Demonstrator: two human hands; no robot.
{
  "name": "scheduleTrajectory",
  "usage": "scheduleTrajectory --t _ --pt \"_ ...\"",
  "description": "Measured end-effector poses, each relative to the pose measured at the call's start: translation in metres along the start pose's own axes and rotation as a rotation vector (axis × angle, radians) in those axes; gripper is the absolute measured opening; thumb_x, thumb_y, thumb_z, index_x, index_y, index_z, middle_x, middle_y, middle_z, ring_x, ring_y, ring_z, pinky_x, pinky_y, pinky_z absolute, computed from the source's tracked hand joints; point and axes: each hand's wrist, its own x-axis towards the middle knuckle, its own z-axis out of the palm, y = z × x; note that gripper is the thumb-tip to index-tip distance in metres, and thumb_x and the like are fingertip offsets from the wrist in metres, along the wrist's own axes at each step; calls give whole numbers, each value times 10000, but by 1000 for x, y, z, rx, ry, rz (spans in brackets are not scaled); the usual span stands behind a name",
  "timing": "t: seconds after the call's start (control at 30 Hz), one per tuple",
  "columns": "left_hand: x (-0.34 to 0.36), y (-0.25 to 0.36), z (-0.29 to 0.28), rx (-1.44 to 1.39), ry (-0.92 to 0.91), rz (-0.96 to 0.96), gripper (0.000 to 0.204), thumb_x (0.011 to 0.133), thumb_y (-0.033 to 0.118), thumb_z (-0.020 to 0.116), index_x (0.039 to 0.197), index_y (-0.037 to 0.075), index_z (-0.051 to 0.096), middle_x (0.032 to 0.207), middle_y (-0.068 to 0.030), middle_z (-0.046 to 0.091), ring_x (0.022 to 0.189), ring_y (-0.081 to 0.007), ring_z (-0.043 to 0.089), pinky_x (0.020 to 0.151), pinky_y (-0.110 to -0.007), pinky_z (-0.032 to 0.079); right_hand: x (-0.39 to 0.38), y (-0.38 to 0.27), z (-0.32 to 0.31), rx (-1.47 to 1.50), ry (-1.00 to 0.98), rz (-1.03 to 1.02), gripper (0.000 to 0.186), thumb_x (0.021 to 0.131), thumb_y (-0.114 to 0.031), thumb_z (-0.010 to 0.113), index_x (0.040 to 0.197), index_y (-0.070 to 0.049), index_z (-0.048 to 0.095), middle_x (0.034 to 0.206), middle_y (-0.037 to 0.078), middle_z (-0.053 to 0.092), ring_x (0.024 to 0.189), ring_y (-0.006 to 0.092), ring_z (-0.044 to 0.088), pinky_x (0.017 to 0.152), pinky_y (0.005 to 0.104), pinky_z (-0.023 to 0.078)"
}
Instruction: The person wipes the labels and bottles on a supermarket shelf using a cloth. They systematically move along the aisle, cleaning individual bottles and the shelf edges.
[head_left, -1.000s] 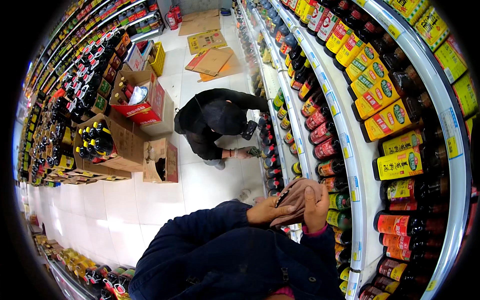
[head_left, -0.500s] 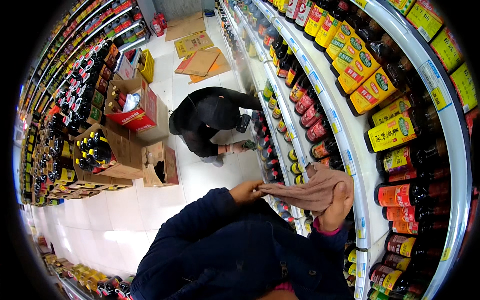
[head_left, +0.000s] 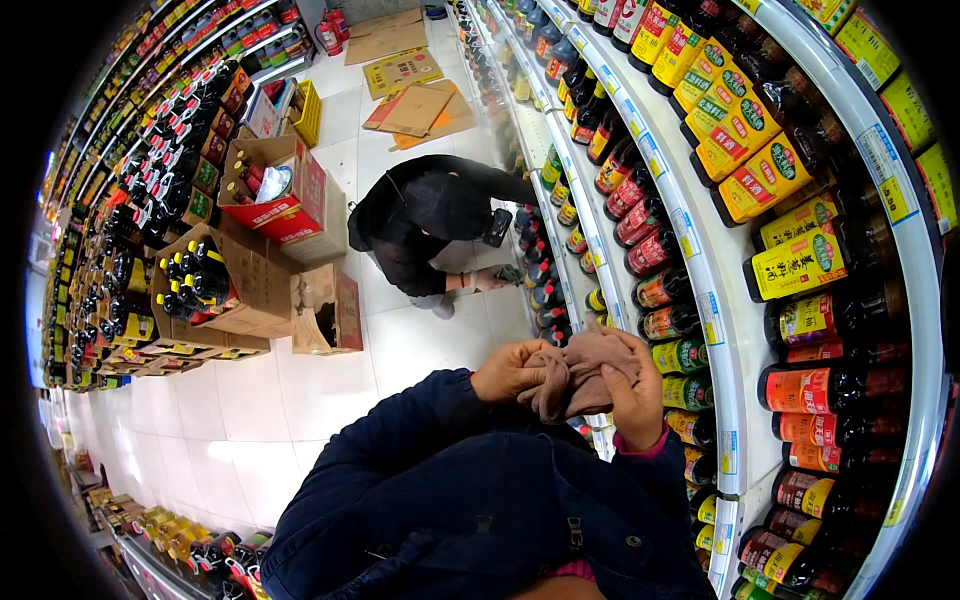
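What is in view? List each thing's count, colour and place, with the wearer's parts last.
Cloth: one, brownish pink, centre
Shelved bottles: many, mostly dark, right
Stacked bottles: many, dark, left
Open cartons: several, brown and red, left
Crate: one, yellow, beyond cartons
Flattened cardboard: several, brown and yellow, far floor
Fire extinguishers: two, red, far end
Co-worker: one, black clothing, crouched, centre
Sleeves: two, navy, bottom
Left hand: one, bare, on cloth's left
Right hand: one, bare, on cloth's right

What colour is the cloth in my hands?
The cloth is a plain dusty pinkish brown, seen best in the head view.
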Motion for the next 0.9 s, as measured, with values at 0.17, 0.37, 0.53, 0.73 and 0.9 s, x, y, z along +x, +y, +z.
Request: scheduleTrajectory --t 0.17,0.37,0.53,0.73,0.9 --pt "2 -19 -2 -30 40 161 193 933 146 599 1086 32 566 994 -16 625 899 -80 591 821 -226 484 0 8 9 -67 -44 2 344 951 -130 530 1241 51 498 1183 160 597 1113 200 560 949 294 429" --pt "-1 -14 8 -157 -54 146 184 960 177 529 1064 30 566 924 -43 627 821 -101 598 766 -228 485 -5 26 3 -231 1 -101 401 966 -204 521 1286 34 476 1231 196 562 1199 259 508 1004 335 391" --pt "-5 -9 21 -260 -156 -15 222 977 207 512 1115 35 533 888 -52 629 745 -111 605 675 -226 494 -16 38 16 -62 -201 -45 607 959 -275 545 1424 20 292 1401 236 404 1294 322 418 1070 367 329" --pt "-2 -23 22 -258 -225 18 353 965 202 552 1265 58 434 1024 -53 603 896 -121 595 776 -246 491 -23 27 11 -455 -182 -51 749 910 -245 626 1446 49 193 1408 243 399 1304 314 411 1059 360 342" --pt "-6 -13 42 -152 -143 -13 398 933 120 591 1287 56 420 1189 -27 525 1103 -117 505 944 -273 422 -31 33 -1 -481 -152 6 746 874 -235 658 1431 33 241 1395 258 407 1276 368 442 1043 384 363"
